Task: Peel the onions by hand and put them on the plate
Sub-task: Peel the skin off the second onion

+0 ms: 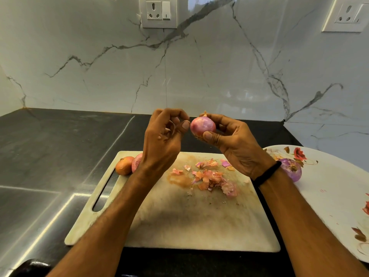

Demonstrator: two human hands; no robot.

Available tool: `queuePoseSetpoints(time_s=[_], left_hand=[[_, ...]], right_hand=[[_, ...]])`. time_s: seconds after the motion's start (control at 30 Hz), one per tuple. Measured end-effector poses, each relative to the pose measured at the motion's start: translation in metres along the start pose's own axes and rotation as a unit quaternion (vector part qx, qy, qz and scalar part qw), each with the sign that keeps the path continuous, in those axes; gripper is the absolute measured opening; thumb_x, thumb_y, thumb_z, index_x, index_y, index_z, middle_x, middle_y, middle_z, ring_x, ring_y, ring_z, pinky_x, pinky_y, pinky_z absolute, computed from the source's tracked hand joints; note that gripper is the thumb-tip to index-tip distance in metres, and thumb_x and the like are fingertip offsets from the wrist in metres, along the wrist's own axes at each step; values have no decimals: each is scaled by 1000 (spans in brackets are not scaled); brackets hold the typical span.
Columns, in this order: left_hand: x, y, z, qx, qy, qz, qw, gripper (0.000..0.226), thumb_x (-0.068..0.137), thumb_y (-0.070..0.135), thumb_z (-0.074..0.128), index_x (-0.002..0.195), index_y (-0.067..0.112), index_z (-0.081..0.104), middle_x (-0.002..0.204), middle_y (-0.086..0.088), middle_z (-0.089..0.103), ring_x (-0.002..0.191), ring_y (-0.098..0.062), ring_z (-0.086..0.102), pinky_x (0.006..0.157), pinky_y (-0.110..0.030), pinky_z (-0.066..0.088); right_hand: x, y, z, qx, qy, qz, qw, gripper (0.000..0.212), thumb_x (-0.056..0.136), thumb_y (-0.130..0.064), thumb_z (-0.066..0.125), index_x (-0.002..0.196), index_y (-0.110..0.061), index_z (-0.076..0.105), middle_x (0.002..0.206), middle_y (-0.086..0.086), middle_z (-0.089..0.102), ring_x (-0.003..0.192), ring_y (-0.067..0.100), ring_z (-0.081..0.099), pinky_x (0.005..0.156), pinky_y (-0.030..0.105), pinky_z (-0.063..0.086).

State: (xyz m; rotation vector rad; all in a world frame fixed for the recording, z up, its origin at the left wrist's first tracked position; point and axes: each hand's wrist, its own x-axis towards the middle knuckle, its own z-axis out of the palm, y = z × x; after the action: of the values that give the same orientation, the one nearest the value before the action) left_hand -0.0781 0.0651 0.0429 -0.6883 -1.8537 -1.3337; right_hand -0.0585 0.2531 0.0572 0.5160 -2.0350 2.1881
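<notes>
My right hand (237,144) holds a partly peeled pink onion (202,126) between thumb and fingertips, raised above the cutting board (179,226). My left hand (163,144) is beside it with fingers curled, and its thumb tip lies at the onion's left side. I see nothing gripped in the left hand. One peeled purple onion (291,169) lies on the white flowered plate (329,186) at the right. Two unpeeled onions, one golden (124,165) and one pink (137,162), sit at the board's far left corner, the pink one partly behind my left wrist.
Loose onion skins (211,178) lie scattered on the far middle of the board. The board rests on a dark counter (50,156) against a marble wall with power sockets (157,13). A dark round object (32,268) shows at the bottom left edge.
</notes>
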Motion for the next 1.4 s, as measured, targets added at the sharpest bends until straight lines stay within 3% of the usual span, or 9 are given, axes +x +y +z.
queuePoseSetpoints(time_s=[0.1, 0.27, 0.4, 0.57, 0.77, 0.87, 1.07, 1.23, 1.4], left_hand=[[0, 1, 3, 2, -8, 6, 1000, 12, 92, 18, 64, 103, 13, 64, 106, -10, 56, 91, -3, 56, 73, -7, 45], [0, 1, 5, 5, -38, 20, 999, 16, 92, 12, 66, 107, 8, 67, 109, -13, 54, 97, -8, 55, 78, -5, 46], [0, 1, 4, 9, -54, 19, 998, 15, 93, 8, 66, 107, 8, 68, 109, -10, 53, 99, -10, 57, 80, -7, 48], [-1, -1, 3, 30, -64, 26, 997, 15, 90, 8, 69, 105, 8, 71, 107, -4, 52, 97, -1, 55, 79, -4, 45], [-1, -4, 3, 55, -72, 35, 995, 12, 89, 10, 67, 98, 4, 71, 105, -4, 51, 96, 4, 52, 80, -4, 44], [-1, -5, 3, 68, -69, 37, 995, 11, 89, 10, 65, 97, 3, 70, 104, -4, 50, 98, 10, 50, 81, -3, 43], [-2, -4, 5, 82, -75, 21, 994, 14, 93, 11, 58, 97, 0, 67, 103, -6, 47, 93, -4, 49, 82, -2, 42], [-2, -4, 4, 73, -75, 11, 994, 9, 96, 5, 57, 97, 1, 65, 103, -6, 45, 93, 1, 49, 81, -2, 41], [-2, -5, 5, 71, -72, 11, 995, 14, 96, 11, 55, 98, 2, 66, 103, -6, 46, 93, -5, 48, 81, -3, 42]], right_hand=[[-1, 0, 1, -8, -5, 0, 1000, 65, 59, -31, 82, 119, -17, 64, 123, 9, 65, 115, 28, 63, 97, 41, 54], [-1, 1, 0, -27, -19, 0, 999, 53, 67, -19, 77, 119, -16, 64, 121, 12, 65, 113, 30, 63, 93, 38, 56], [-2, 1, 0, -52, -17, -3, 998, 55, 66, -21, 78, 119, -17, 64, 120, 11, 65, 111, 30, 63, 92, 38, 56], [-2, 1, -1, -95, -13, -13, 995, 59, 65, -18, 79, 122, -13, 64, 117, 8, 67, 107, 26, 66, 87, 34, 58], [-2, 3, -1, -132, -14, -12, 991, 55, 71, -9, 81, 123, -13, 64, 116, 6, 67, 104, 25, 67, 85, 39, 60], [-3, 3, -1, -121, -13, -10, 993, 58, 68, -15, 80, 123, -13, 64, 116, 7, 67, 104, 25, 67, 83, 36, 60], [-2, 2, 1, -115, -9, -14, 993, 61, 65, -21, 79, 124, -13, 64, 117, 6, 67, 106, 24, 66, 87, 34, 58], [-2, 2, 1, -102, -8, -15, 995, 57, 66, -21, 78, 121, -16, 64, 116, 5, 67, 106, 24, 66, 85, 30, 58], [-2, 2, -1, -92, -1, -14, 996, 60, 67, -22, 77, 124, -14, 62, 118, 7, 67, 106, 24, 66, 82, 28, 58]])
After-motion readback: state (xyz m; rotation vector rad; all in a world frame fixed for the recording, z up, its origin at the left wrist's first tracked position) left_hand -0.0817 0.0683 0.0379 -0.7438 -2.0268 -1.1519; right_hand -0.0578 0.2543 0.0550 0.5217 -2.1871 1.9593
